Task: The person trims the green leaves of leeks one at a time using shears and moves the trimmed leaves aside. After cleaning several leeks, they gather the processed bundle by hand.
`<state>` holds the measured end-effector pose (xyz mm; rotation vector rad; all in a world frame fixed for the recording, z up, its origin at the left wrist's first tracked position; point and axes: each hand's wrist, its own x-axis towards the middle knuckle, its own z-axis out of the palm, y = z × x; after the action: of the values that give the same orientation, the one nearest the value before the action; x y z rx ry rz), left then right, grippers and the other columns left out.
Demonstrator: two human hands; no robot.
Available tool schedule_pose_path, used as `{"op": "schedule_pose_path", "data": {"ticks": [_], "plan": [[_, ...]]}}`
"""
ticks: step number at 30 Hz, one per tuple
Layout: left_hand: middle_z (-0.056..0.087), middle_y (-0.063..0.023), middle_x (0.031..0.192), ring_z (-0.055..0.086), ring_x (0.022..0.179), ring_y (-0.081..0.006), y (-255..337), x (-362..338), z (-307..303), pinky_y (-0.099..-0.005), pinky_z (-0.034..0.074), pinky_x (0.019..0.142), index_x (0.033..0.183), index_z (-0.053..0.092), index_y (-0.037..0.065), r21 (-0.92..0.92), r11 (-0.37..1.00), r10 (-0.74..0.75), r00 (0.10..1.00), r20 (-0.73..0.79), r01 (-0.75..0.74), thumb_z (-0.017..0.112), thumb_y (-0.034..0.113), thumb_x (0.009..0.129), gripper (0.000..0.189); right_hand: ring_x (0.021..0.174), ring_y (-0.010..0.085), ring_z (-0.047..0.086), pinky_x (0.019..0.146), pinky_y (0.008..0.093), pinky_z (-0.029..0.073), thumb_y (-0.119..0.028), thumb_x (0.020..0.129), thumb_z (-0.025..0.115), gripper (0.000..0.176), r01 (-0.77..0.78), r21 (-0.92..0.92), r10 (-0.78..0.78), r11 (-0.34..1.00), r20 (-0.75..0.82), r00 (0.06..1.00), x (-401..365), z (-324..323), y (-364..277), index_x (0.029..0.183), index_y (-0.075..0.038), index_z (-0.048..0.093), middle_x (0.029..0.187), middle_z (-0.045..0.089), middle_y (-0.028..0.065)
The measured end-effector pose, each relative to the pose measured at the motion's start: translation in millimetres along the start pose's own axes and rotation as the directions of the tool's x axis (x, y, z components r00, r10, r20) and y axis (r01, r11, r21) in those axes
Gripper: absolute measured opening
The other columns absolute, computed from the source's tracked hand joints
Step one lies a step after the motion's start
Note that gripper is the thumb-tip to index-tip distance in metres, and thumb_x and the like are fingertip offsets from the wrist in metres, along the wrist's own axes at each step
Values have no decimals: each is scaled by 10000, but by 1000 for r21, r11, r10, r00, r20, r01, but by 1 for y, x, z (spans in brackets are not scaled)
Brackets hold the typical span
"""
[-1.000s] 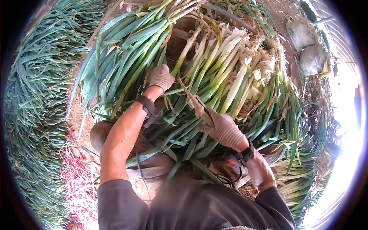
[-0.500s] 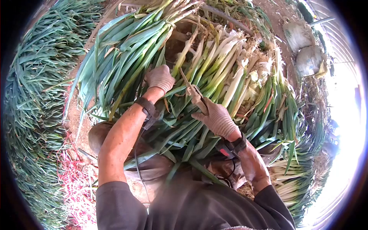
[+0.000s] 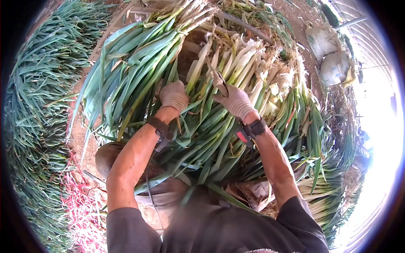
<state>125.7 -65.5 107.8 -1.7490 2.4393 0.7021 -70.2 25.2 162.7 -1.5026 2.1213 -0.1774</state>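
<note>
My left hand (image 3: 174, 96), in a striped glove, is closed on green onion leaves between two heaps; its fingertips are partly hidden. To its right, my right hand (image 3: 236, 101), also gloved, grips a knife (image 3: 221, 84) whose blade points up and left. The knife lies over the pale stalks of a pile of green onions (image 3: 244, 63). Just above my left hand spreads a large bunch of long green onions (image 3: 147, 55), its roots toward the top. Leaves of the pile hang down over my lap.
Rows of green leaves (image 3: 42, 92) fill the left side. Pink and white strips (image 3: 86, 215) lie at the lower left. Filled sacks (image 3: 335, 67) stand at the upper right. More onions (image 3: 318, 194) with pale stalks lie at the lower right.
My right hand and the knife have moved up and slightly left, over the stalks. My left hand has shifted slightly down and left. The view has shifted a little.
</note>
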Motion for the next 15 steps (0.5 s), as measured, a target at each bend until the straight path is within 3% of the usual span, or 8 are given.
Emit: {"op": "schedule_pose_path", "data": {"ticks": [7,11,15], "plan": [[730,-208,1058,714,1031,-342,8,-2,-7,-428,579,874,1100,680,33,8,1000,-24,997,72,24,713,208,846,311,889,402,689,785,467,530,-591,861,683,612,-4,-28,3,1000,-28,1000,65,3,24,1143,-48,670,917,699,238],[730,-199,1075,709,1057,-334,8,-1,-5,-417,575,891,1116,669,29,18,1000,-17,996,85,16,719,198,851,318,913,392,700,817,453,534,-601,845,691,651,31,50,-30,998,-12,999,84,-15,17,1167,-36,667,946,707,245],[734,-188,1073,711,1053,-332,14,-5,-10,-413,575,892,1157,638,19,51,999,-8,995,103,3,722,185,849,360,938,384,696,851,439,534,-645,836,676,706,68,-101,-68,993,2,998,132,2,41,1092,13,689,955,716,235]]}}
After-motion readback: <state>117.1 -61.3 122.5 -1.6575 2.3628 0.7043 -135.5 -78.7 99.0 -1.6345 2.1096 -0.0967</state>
